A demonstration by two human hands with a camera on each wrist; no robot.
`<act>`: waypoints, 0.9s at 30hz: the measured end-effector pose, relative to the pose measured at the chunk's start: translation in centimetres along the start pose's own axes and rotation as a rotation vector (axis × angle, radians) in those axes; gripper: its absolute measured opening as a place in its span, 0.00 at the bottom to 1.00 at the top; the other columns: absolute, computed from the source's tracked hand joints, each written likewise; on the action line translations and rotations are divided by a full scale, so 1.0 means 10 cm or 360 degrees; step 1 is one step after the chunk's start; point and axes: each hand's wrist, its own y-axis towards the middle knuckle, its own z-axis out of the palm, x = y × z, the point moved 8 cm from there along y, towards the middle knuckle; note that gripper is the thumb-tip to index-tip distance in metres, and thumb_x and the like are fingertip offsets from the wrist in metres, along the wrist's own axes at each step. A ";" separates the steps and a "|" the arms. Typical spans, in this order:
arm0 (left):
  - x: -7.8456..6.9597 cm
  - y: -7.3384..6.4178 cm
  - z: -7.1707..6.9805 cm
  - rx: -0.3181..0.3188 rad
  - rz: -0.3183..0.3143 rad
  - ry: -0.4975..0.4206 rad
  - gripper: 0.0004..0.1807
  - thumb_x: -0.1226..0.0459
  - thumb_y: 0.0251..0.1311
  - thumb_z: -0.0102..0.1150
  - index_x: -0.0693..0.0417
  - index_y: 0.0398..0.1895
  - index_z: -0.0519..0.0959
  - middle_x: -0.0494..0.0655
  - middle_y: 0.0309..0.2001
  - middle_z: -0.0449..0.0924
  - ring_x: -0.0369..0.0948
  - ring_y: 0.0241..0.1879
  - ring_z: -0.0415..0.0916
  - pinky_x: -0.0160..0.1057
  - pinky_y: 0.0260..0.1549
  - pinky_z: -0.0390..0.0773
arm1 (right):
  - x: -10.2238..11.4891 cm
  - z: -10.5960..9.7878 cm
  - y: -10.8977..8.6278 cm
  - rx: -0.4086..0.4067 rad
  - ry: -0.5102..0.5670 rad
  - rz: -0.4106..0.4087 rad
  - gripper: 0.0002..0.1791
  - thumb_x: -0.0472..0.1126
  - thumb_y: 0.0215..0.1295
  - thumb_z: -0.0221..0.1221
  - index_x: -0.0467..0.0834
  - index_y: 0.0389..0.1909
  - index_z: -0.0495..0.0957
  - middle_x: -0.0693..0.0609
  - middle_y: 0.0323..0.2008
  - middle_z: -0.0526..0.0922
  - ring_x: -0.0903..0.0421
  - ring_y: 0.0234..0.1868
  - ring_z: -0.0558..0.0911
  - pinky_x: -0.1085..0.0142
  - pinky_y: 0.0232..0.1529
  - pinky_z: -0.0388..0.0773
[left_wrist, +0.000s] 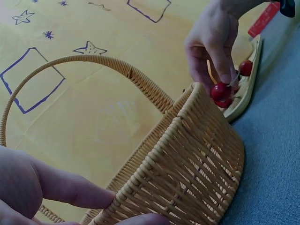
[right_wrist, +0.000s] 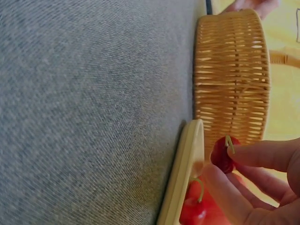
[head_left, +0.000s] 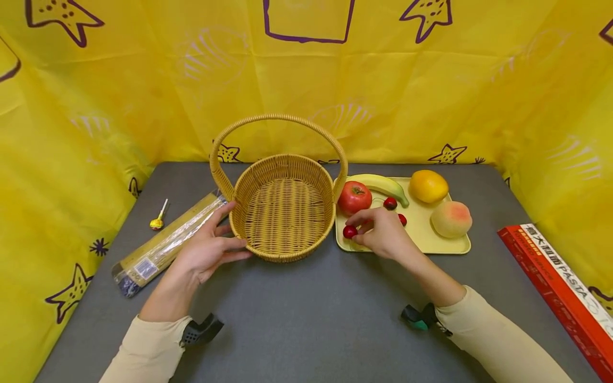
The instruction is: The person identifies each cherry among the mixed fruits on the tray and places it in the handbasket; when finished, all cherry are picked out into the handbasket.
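A round wicker basket (head_left: 282,256) with a tall hooped handle stands in the middle of the table. My left hand (head_left: 203,252) holds its left side, fingers at the rim, which the left wrist view shows close up. Over the front left corner of the pale yellow tray (head_left: 423,226), my right hand (head_left: 383,234) pinches a dark red cherry (right_wrist: 221,157) between thumb and fingertip; its stem shows in the right wrist view. Two more cherries, one at the back (head_left: 390,203) and one partly behind my hand (head_left: 402,219), lie on the tray. Behind the held cherry sits a tomato (head_left: 355,198).
A banana (head_left: 383,184), an orange-yellow fruit (head_left: 428,186) and a peach (head_left: 452,219) are also on the tray. Left of the basket lie a long wrapped packet (head_left: 167,242) and a lollipop (head_left: 157,223). A red pasta box (head_left: 555,287) lies at right. Yellow cloth surrounds the table.
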 end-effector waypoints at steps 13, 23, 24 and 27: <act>0.05 -0.05 0.01 -0.0024 -0.0031 0.0015 0.53 0.81 0.69 0.51 0.43 0.86 0.35 0.76 0.74 0.50 0.57 0.59 0.78 0.45 0.49 0.89 | 0.01 -0.09 -0.04 -0.0014 0.0123 -0.0007 0.13 0.33 0.55 0.75 0.43 0.42 0.90 0.47 0.37 0.90 0.53 0.36 0.85 0.65 0.36 0.81; 0.03 -0.05 0.05 -0.0022 -0.0020 -0.0004 0.53 0.81 0.70 0.50 0.40 0.86 0.34 0.77 0.75 0.48 0.62 0.62 0.75 0.46 0.49 0.89 | 0.08 -0.25 -0.03 0.0000 0.0196 0.0046 0.14 0.34 0.58 0.74 0.45 0.45 0.89 0.47 0.40 0.90 0.52 0.39 0.88 0.63 0.39 0.84; 0.02 -0.05 0.05 -0.0027 -0.0018 -0.0007 0.53 0.81 0.70 0.50 0.40 0.86 0.35 0.77 0.75 0.48 0.62 0.62 0.75 0.46 0.48 0.89 | 0.10 -0.27 -0.02 -0.0004 0.0200 0.0038 0.14 0.34 0.58 0.74 0.45 0.45 0.89 0.47 0.40 0.90 0.51 0.40 0.88 0.62 0.40 0.84; 0.01 -0.05 0.06 -0.0026 -0.0008 -0.0014 0.53 0.81 0.70 0.50 0.40 0.86 0.34 0.78 0.75 0.48 0.63 0.62 0.75 0.46 0.48 0.89 | 0.17 -0.31 -0.01 -0.0019 0.0194 0.0004 0.14 0.35 0.57 0.74 0.46 0.45 0.89 0.48 0.40 0.90 0.50 0.42 0.87 0.60 0.42 0.85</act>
